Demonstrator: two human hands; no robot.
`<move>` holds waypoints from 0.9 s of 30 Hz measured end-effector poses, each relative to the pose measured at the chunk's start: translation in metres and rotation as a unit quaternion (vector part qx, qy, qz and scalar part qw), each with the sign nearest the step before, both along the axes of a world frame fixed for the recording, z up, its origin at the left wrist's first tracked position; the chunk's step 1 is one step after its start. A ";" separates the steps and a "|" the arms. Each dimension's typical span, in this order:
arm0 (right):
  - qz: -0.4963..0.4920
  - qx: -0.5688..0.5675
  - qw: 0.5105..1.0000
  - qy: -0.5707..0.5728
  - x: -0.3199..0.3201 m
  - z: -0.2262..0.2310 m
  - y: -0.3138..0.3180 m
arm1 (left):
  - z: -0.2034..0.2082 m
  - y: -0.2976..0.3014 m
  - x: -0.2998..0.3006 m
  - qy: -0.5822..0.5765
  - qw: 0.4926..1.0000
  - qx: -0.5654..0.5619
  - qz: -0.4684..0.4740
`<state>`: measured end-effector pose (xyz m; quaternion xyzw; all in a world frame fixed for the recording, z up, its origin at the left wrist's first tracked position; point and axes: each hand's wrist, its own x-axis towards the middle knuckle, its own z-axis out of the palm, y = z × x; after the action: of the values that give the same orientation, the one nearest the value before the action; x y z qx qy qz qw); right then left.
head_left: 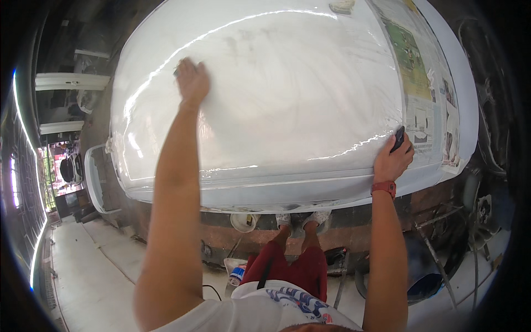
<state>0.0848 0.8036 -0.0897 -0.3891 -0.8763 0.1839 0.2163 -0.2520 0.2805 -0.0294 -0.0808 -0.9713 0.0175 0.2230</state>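
A glossy white car roof panel (298, 94), wet-looking with bright reflections, spreads out in front of me. My left hand (193, 83) presses on its left part, fingers forward; a small dark edge shows beside the fingers, and what lies under them is hidden. At the panel's right near corner, my right hand (391, 160) grips a small black block (397, 139), kind unclear, against the edge by the newspaper masking (421, 119). A red watch (383, 189) is on my right wrist.
A small tan object (342, 6) lies at the panel's far edge. Below the near edge stands a white bucket (244, 222) beside my feet. Metal stand legs (434, 254) and a dark tub (423, 282) are at the lower right. A white panel (98, 180) leans at left.
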 end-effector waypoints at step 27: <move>0.343 -0.045 0.938 0.029 -0.052 0.092 -0.170 | 0.025 0.259 0.310 -0.412 0.864 0.064 -0.283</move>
<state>0.0325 0.6341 0.0027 -0.0688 -0.9407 0.2976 0.1477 0.0578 0.5393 -0.0044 -0.3375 -0.9093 -0.1432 -0.1969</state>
